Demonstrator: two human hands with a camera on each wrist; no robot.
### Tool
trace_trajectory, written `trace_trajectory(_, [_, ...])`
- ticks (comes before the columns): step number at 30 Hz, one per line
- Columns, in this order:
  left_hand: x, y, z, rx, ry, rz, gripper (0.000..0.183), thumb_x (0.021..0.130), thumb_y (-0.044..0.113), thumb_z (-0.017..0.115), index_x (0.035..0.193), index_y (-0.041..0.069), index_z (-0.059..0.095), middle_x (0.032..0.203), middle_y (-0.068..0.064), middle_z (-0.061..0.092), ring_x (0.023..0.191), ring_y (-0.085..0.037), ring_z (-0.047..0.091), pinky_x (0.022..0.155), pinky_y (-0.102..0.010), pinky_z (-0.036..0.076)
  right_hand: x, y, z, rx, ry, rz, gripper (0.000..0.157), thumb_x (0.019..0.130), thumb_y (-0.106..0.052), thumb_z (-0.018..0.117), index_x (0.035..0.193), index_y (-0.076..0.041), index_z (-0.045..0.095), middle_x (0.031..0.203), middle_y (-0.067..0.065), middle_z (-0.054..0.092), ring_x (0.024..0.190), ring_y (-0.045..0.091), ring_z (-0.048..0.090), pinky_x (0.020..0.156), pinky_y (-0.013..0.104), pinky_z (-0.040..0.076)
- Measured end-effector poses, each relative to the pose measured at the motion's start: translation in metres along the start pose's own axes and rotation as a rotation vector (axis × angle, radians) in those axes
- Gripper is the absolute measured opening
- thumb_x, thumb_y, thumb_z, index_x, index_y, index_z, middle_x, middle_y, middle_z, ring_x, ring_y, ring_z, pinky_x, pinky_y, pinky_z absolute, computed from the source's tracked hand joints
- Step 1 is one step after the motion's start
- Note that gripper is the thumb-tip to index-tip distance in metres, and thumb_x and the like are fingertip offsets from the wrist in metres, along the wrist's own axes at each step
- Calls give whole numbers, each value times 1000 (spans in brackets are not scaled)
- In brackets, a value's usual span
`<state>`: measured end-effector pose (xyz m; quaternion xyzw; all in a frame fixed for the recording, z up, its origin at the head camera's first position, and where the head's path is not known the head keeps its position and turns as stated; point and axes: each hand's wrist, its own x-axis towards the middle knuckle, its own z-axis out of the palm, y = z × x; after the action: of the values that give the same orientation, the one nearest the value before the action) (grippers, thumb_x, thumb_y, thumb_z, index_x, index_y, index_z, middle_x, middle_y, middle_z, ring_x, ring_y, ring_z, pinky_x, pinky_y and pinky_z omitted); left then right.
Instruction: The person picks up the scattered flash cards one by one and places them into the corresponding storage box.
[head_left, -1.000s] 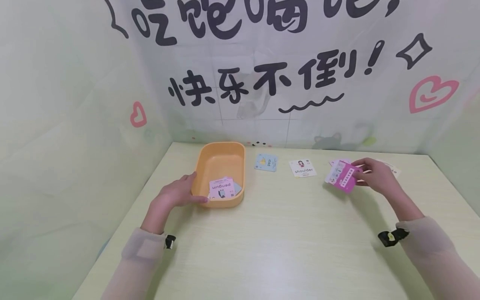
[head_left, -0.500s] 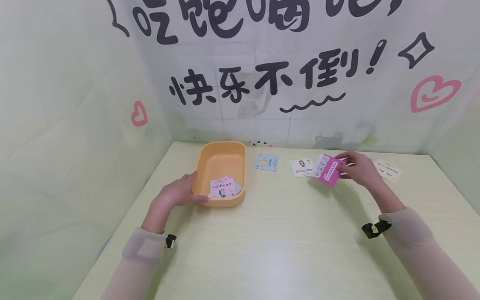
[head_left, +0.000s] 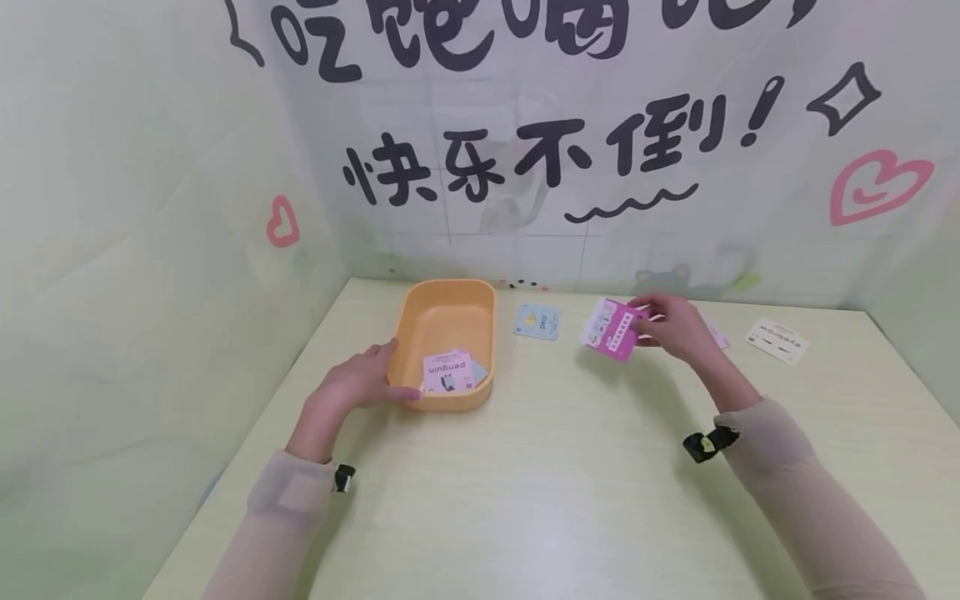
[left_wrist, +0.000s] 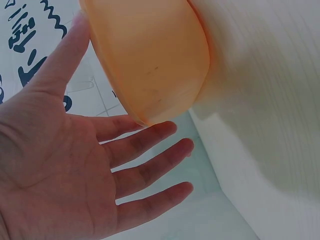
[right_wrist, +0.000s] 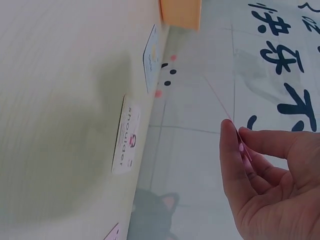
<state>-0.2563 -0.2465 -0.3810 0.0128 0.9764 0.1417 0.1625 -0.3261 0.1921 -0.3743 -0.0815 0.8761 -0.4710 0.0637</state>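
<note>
An orange bin [head_left: 492,337] stands at the back left of the table, several cards inside, a pink penguin card [head_left: 447,369] on top. My left hand [head_left: 356,383] touches its near left corner, thumb against the near side. Fairly straight fingers show in the left wrist view, the index against the bin. Thumb and fingers of my right hand [head_left: 677,327] pinch a magenta-and-white flash card [head_left: 619,332] above the table. That card blocks the shoulder card [right_wrist: 126,142] from the head view; the right wrist view shows it lying flat beneath.
Between bin and right hand lies a blue pear card [head_left: 537,322]. A pink card [head_left: 717,335], partly hidden by the right hand, and a white eyebrow card [head_left: 777,342] lie farther right. A printed cloth [head_left: 525,250] hangs along the table's back edge.
My right hand has carried the magenta card leftward, from above the pink card to above the shoulder card. The eyebrow card has come into full view. The left hand stays at the bin.
</note>
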Motion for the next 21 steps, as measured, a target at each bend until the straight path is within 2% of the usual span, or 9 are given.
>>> trace_trajectory(3, [-1, 0, 0, 17, 27, 17, 109, 83, 57, 73, 158, -1, 19, 160, -26, 28, 142, -47, 35, 112, -64, 36, 6, -8, 9, 19, -10, 2, 39, 96, -1, 59, 133, 10, 52, 108, 20, 55, 90, 17, 63, 82, 37, 62])
trace_trajectory(8, [-1, -1, 1, 37, 69, 47, 106, 82, 54, 75, 156, -2, 24, 162, -25, 24, 145, -47, 28, 114, -66, 32, 15, -21, 28, 35, -28, 8, 38, 97, -2, 59, 133, 7, 53, 112, 21, 55, 97, 25, 64, 84, 39, 61])
trace_trajectory(14, [2, -3, -2, 49, 86, 77, 105, 79, 57, 76, 154, -1, 30, 162, -25, 23, 145, -48, 28, 114, -67, 31, 23, -38, 53, 86, -51, 6, 37, 96, -2, 60, 132, 4, 55, 115, 21, 56, 102, 30, 64, 78, 33, 62])
trace_trajectory(17, [10, -6, -6, 33, 101, 123, 105, 81, 57, 75, 154, -2, 28, 163, -26, 22, 146, -48, 28, 116, -66, 30, 24, -49, 64, 111, -61, 6, 37, 95, -2, 61, 132, 2, 56, 115, 20, 57, 103, 30, 64, 77, 33, 63])
trace_trajectory(21, [27, -12, -11, 34, 151, 213, 101, 86, 53, 72, 155, -4, 24, 163, -24, 23, 149, -45, 25, 121, -60, 25, 26, -61, 79, 141, -82, -14, 37, 95, -2, 61, 132, 2, 56, 116, 21, 57, 103, 30, 65, 81, 38, 62])
